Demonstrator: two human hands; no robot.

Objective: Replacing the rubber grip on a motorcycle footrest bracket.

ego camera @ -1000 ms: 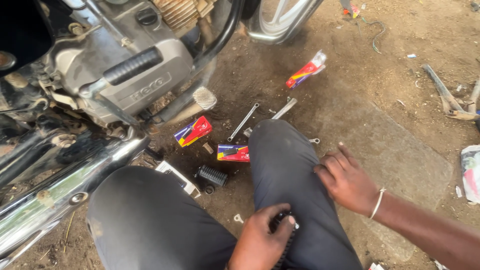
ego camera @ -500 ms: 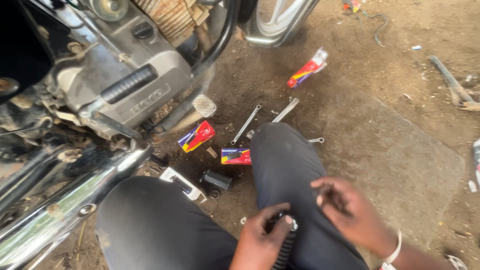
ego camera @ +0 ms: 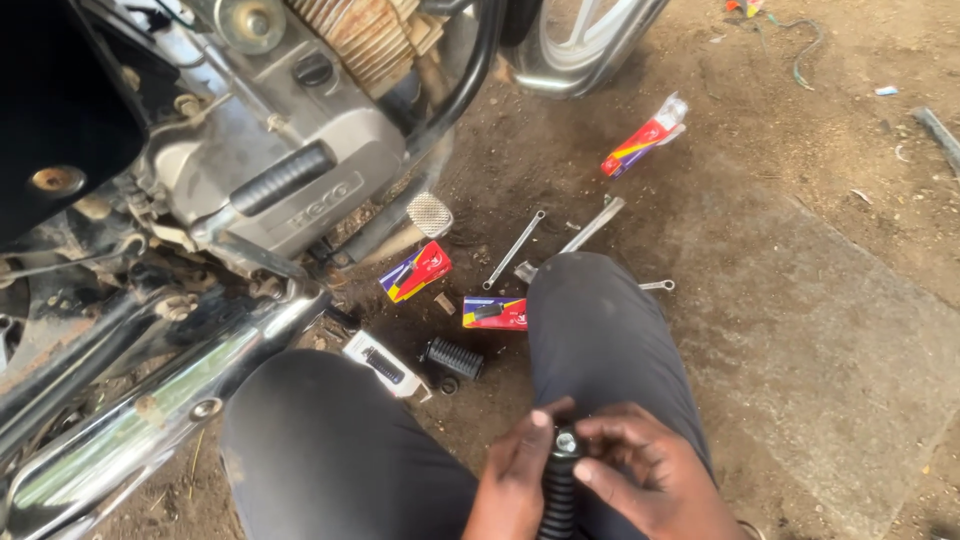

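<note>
the right hand (ego camera: 650, 485), which had rested on the right knee a second earlier, had come over to join the left hand (ego camera: 515, 480) on the ribbed black rubber footpeg (ego camera: 560, 490) at 6 o'clock, so both now worked it. both hands' fingers were curled narrow, pinching its silver-tipped top above the lap.

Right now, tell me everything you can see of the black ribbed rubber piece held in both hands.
The ribbed rubber piece is black, tube-shaped, with rings running down its length. It looks like rubber. A small shiny metal bolt head caps its upper end. It stands nearly upright over the person's lap, its lower end cut off by the picture's edge. The left hand grips its side, and the right hand pinches it near the top with fingertips close to the metal tip.
</note>
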